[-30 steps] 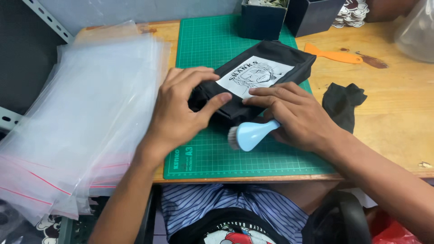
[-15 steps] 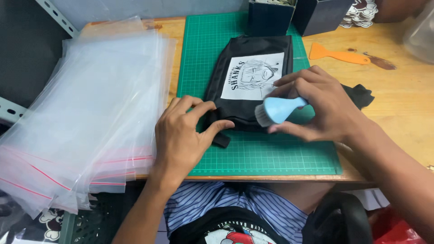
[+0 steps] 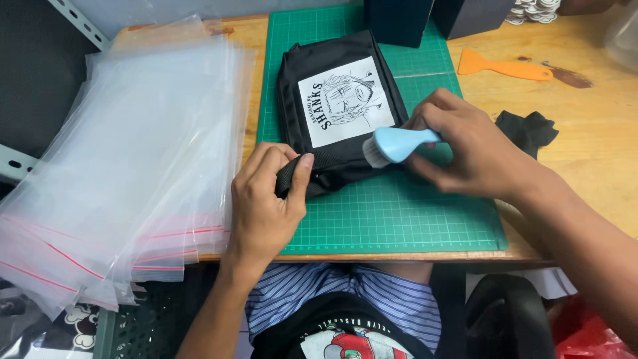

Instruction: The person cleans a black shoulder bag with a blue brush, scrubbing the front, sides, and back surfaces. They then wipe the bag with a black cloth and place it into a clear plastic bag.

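We see a black pouch (image 3: 339, 106) with a white printed patch lying on the green cutting mat (image 3: 399, 213), toward the mat's far left corner, its long side tilted a little. Our left hand (image 3: 266, 199) pinches the pouch's black strap at the near edge of the pouch, thumb on top and fingers curled beneath it. Our right hand (image 3: 465, 149) is closed around a light blue brush (image 3: 392, 145), whose bristles touch the pouch just beside the near right corner of the patch.

A thick stack of clear plastic bags (image 3: 133, 153) with red seal lines covers the left end of the wooden table (image 3: 591, 146) and hangs over its near edge. An orange scraper (image 3: 502, 66) lies on the bare wood beyond the mat's right edge, and a small black cloth (image 3: 528, 129) lies nearer, just past our right hand. Two dark boxes (image 3: 425, 16) stand at the mat's far edge.
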